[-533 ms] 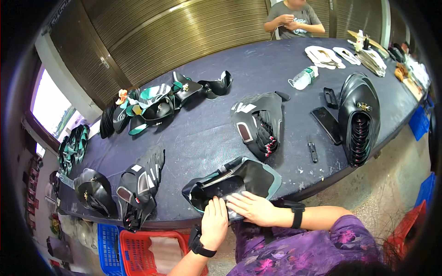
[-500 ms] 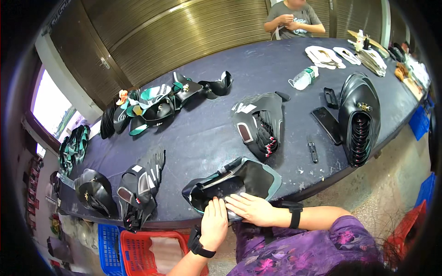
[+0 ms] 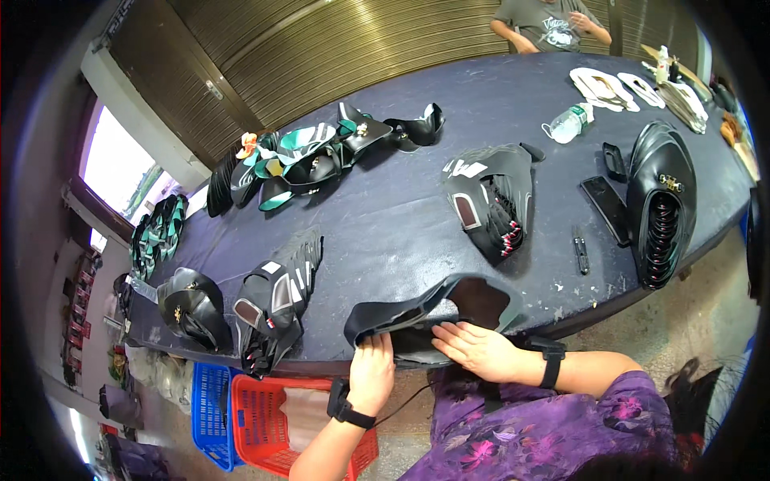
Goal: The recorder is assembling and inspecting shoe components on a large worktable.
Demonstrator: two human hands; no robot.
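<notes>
A black shoe upper (image 3: 433, 309) lies at the near edge of the dark table (image 3: 401, 216), right in front of me. My left hand (image 3: 371, 373) grips its left end, fingers curled on the edge. My right hand (image 3: 478, 349) rests flat on the piece's lower middle, fingers spread. Both wrists wear black bands.
Stacks of black shoe uppers (image 3: 491, 200) sit at the middle, right (image 3: 662, 208) and left (image 3: 277, 297). Green and black pieces (image 3: 309, 156) are piled at the far left. A plastic bottle (image 3: 568, 124) and a small tool (image 3: 580, 248) lie on the table. Red (image 3: 277, 425) and blue (image 3: 210, 413) baskets stand below. Another person (image 3: 549, 20) sits at the far side.
The black upper has lifted and bowed up off the table. My right hand has slid a little to the right along it.
</notes>
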